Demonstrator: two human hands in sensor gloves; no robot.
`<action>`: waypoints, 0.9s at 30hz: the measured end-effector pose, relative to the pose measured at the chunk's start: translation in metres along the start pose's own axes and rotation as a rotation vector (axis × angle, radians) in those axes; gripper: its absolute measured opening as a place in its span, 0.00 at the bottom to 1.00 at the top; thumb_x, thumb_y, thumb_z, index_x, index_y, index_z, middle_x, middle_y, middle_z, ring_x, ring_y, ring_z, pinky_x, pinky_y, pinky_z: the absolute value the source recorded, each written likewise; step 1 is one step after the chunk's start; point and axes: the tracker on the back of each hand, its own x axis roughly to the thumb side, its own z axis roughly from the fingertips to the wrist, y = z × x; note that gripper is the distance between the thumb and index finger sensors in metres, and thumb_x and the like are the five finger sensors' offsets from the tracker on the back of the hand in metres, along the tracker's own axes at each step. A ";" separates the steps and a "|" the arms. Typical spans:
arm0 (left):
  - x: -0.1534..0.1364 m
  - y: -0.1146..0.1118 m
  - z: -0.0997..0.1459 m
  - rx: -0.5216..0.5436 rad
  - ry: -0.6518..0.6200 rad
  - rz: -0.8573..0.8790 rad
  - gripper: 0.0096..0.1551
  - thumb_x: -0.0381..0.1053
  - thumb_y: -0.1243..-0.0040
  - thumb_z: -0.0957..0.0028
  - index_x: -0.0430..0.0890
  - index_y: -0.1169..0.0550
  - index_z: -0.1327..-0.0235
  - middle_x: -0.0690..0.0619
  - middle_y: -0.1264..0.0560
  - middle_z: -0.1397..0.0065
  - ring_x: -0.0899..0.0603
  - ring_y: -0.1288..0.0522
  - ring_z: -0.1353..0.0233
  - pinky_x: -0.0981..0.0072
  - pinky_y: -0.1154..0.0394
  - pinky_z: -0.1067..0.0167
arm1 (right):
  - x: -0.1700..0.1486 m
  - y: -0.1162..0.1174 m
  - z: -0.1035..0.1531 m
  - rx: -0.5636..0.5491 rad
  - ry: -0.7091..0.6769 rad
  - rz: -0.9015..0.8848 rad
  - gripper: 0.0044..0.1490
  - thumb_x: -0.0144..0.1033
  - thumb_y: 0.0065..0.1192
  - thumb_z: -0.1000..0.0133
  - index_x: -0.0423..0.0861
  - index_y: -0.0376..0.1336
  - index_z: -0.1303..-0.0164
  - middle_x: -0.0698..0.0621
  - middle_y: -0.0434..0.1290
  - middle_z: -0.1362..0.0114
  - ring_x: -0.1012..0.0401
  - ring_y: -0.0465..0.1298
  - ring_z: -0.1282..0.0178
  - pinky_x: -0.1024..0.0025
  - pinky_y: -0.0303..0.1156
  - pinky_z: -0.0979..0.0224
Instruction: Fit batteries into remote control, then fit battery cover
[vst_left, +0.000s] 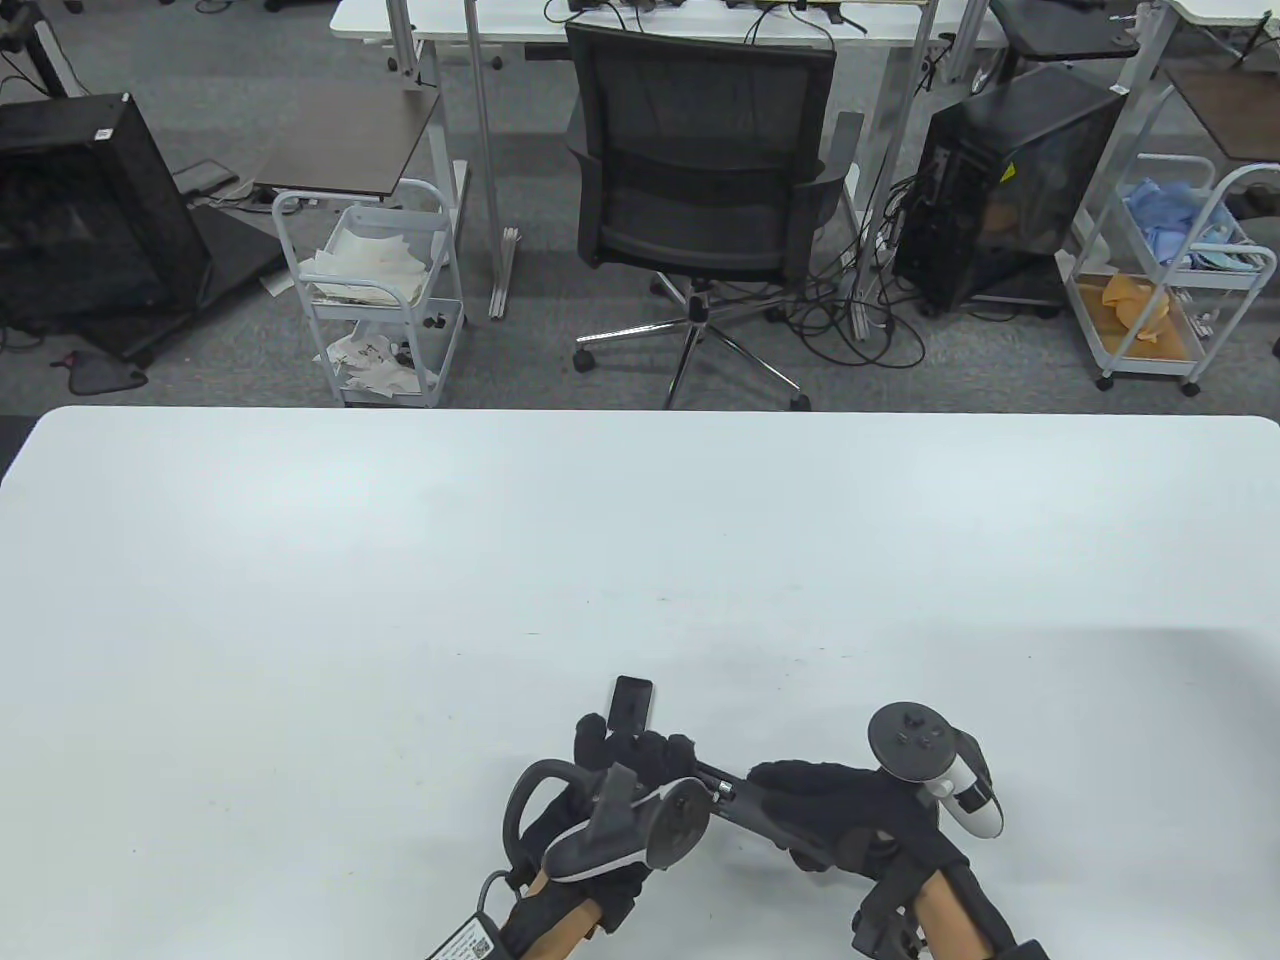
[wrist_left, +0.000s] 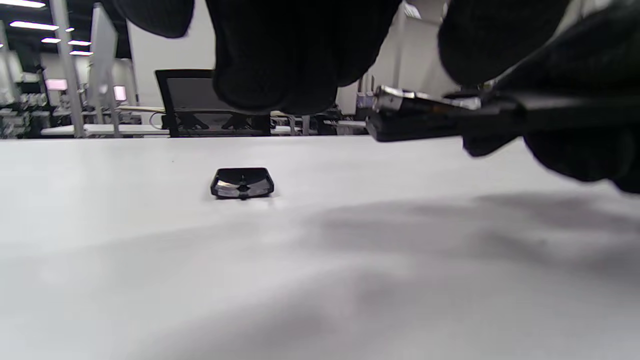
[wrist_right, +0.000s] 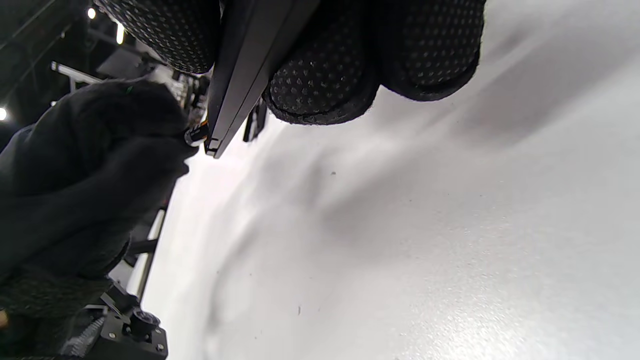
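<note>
While both hands (vst_left: 700, 800) grip remote (wrist_left: 420, 127) (battery (wrist_left: 400, 97) seated), cover (vst_left: 631, 703) just beyond, table (vst_left: 400, 600).

The worktop (vst_left: 400, 560) is smooth, matt white. The battery cover (wrist_left: 242, 182) is glossy black plastic. The gloved fingers (wrist_right: 325, 85) are dotted black knit cloth.

A white table (vst_left: 400, 560) is taking up the near half of the table view. Behind it a black mesh chair (vst_left: 700, 190) is standing on a grey carpet, facing a white desk (vst_left: 640, 20). A white cart (vst_left: 375, 290) holding crumpled papers is sitting to the chair's left, beside a black cabinet (vst_left: 80, 220). A computer tower (vst_left: 1000, 190) and a second cart (vst_left: 1165, 270) with blue and orange cloths are standing to its right.
</note>
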 end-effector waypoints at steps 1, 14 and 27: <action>-0.008 0.002 0.005 0.039 0.033 0.107 0.41 0.69 0.49 0.42 0.44 0.30 0.24 0.40 0.24 0.29 0.40 0.23 0.36 0.29 0.41 0.26 | 0.000 -0.001 0.001 -0.001 -0.007 -0.006 0.36 0.47 0.62 0.39 0.43 0.61 0.23 0.45 0.80 0.41 0.62 0.82 0.58 0.63 0.79 0.44; -0.051 -0.044 0.024 -0.030 0.153 1.200 0.52 0.75 0.65 0.38 0.32 0.26 0.30 0.29 0.23 0.38 0.36 0.21 0.47 0.30 0.35 0.33 | 0.017 -0.001 0.016 0.022 -0.177 -0.088 0.36 0.48 0.61 0.39 0.45 0.61 0.23 0.46 0.80 0.40 0.62 0.82 0.57 0.63 0.78 0.43; -0.042 -0.065 0.017 -0.130 0.054 1.463 0.49 0.77 0.62 0.37 0.36 0.23 0.35 0.34 0.20 0.43 0.39 0.20 0.51 0.33 0.32 0.33 | 0.021 0.005 0.014 0.029 -0.182 -0.078 0.36 0.48 0.62 0.39 0.45 0.61 0.23 0.46 0.80 0.41 0.62 0.82 0.57 0.63 0.78 0.43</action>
